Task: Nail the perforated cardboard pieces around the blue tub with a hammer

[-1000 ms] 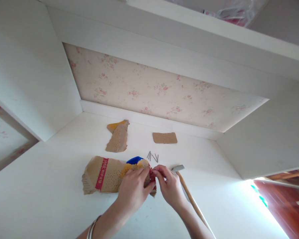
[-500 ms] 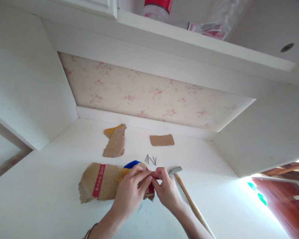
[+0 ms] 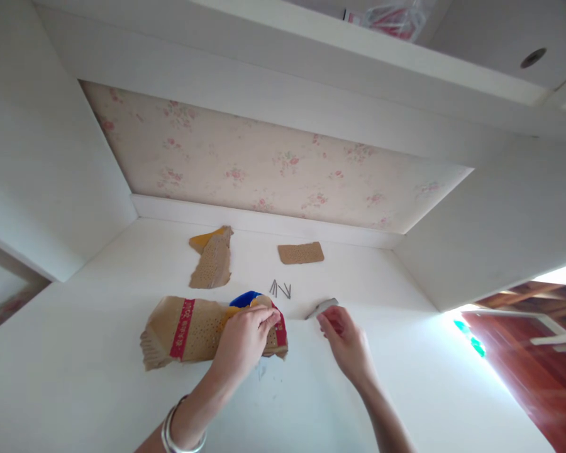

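Note:
My left hand (image 3: 246, 340) rests on the right end of a torn brown perforated paper bag (image 3: 183, 327) with a red band, its fingertips pinching the edge by a blue and red patch (image 3: 245, 298). Off the bag, my right hand (image 3: 345, 340) lies with bent fingers over the handle of a hammer, just behind the grey hammer head (image 3: 322, 308). The hand and forearm hide the handle. A few loose nails (image 3: 280, 289) lie on the white surface just beyond the bag.
Two torn scraps of the same paper lie farther back: a long scrap (image 3: 212, 261) with a yellow end and a small rectangle (image 3: 300, 253). A floral back wall (image 3: 273, 170), white side panels and an overhead shelf (image 3: 358, 56) enclose the surface.
My right hand has let go of the bag's edge and moved right onto the hammer. My left hand stays on the bag. The view has shifted slightly.

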`<state>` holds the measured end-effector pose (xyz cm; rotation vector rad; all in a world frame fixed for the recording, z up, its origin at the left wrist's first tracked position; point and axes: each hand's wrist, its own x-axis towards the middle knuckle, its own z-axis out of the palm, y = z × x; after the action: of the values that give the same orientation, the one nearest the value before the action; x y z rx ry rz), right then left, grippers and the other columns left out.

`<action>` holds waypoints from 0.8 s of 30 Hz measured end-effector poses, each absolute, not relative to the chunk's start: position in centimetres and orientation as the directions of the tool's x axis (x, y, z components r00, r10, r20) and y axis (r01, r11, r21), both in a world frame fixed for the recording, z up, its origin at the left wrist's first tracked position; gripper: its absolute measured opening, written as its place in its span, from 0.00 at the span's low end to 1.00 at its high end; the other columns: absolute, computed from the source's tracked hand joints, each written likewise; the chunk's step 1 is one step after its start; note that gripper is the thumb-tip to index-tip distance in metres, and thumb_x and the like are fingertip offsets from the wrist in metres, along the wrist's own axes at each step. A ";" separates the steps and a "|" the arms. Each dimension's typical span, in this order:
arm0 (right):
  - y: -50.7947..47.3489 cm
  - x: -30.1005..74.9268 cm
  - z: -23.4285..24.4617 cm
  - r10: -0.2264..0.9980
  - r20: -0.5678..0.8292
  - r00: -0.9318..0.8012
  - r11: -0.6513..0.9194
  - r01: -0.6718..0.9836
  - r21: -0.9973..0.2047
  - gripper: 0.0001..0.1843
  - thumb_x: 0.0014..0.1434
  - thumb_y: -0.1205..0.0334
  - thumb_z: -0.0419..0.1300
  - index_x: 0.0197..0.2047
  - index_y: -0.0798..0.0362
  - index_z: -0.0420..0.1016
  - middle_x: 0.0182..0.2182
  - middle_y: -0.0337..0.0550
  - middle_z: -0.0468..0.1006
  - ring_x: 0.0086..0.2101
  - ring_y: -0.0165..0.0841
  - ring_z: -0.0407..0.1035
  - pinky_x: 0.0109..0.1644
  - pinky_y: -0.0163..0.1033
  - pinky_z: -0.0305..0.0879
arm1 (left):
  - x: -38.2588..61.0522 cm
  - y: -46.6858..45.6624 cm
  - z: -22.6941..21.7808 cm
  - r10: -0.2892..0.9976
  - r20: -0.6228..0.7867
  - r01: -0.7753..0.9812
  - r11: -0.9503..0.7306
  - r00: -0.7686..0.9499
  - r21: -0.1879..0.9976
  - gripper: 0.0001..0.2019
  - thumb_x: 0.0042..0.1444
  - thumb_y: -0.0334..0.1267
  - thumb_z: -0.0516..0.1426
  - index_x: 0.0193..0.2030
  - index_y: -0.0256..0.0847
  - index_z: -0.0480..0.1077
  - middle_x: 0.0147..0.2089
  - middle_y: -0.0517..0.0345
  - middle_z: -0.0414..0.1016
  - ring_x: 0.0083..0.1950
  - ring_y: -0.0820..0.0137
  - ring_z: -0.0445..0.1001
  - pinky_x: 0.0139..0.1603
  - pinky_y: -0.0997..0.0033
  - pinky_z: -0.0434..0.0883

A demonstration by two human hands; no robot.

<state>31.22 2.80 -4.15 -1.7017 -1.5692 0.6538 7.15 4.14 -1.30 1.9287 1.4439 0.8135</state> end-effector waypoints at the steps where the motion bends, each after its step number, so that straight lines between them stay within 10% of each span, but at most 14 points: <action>1: 2.5 32.4 -4.7 0.981 0.087 0.176 -0.051 0.657 -0.752 0.14 0.65 0.45 0.52 0.42 0.47 0.66 0.36 0.43 0.81 0.33 0.37 0.77 0.36 0.41 0.72 | 7.2 4.2 -1.2 0.966 0.110 0.626 -0.237 0.235 0.743 0.12 0.67 0.41 0.53 0.41 0.46 0.79 0.43 0.59 0.83 0.43 0.67 0.81 0.43 0.74 0.71; 11: -0.1 35.2 -8.7 0.966 -0.038 0.256 -0.238 0.820 -0.521 0.12 0.61 0.53 0.54 0.44 0.51 0.70 0.41 0.53 0.75 0.43 0.50 0.70 0.47 0.52 0.61 | 7.5 4.2 -1.0 0.961 0.103 0.685 -0.255 0.256 0.683 0.15 0.68 0.40 0.51 0.35 0.43 0.77 0.37 0.57 0.82 0.39 0.68 0.79 0.38 0.75 0.67; 19: 0.8 32.4 -4.6 0.928 -0.247 0.278 -0.359 0.501 -0.788 0.21 0.69 0.43 0.39 0.38 0.48 0.63 0.26 0.33 0.65 0.19 0.29 0.60 0.19 0.33 0.54 | 7.8 3.9 -1.2 0.968 0.121 0.702 -0.243 0.219 0.670 0.16 0.69 0.40 0.50 0.33 0.42 0.76 0.35 0.57 0.79 0.37 0.69 0.77 0.38 0.74 0.66; 24: -1.2 29.5 1.3 0.964 -0.264 -0.005 -0.260 0.169 -0.951 0.25 0.62 0.33 0.51 0.46 0.46 0.61 0.23 0.26 0.55 0.17 0.23 0.46 0.15 0.28 0.47 | 8.1 3.7 -1.4 0.963 0.165 0.735 -0.268 0.211 0.623 0.17 0.69 0.40 0.50 0.31 0.43 0.75 0.35 0.60 0.75 0.35 0.72 0.75 0.38 0.74 0.65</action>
<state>29.54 -1.20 1.26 -1.5210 -1.2167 1.3415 8.06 3.74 -1.43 2.0811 1.5754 0.7499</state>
